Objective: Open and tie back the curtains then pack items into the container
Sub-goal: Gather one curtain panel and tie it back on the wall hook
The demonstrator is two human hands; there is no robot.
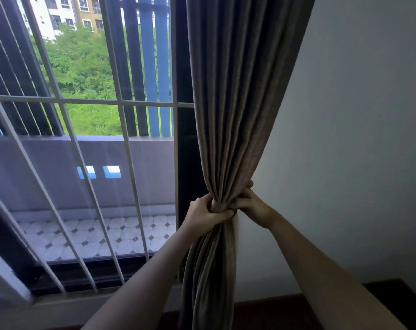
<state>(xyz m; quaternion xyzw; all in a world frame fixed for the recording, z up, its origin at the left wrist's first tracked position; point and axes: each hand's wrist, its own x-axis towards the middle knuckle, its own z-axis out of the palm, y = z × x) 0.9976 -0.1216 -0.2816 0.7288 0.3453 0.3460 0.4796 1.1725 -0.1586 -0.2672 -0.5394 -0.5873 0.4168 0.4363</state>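
Note:
A grey-brown curtain (238, 91) hangs at the right side of the window, gathered into a tight bunch at mid height. A band of the same fabric, the tieback (217, 206), wraps the bunch there. My left hand (205, 214) grips the bunch and the band from the left, fingers curled round them. My right hand (248, 202) holds the bunch from the right, fingers curled into the folds at the band. Below the hands the curtain fans out toward the floor. No container or items to pack are in view.
White window bars (90, 101) cover the glass on the left, with a tiled balcony (95, 236) beyond. A plain white wall (357, 139) stands to the right of the curtain. Dark wooden floor (285, 310) lies below, with a dark skirting along the wall.

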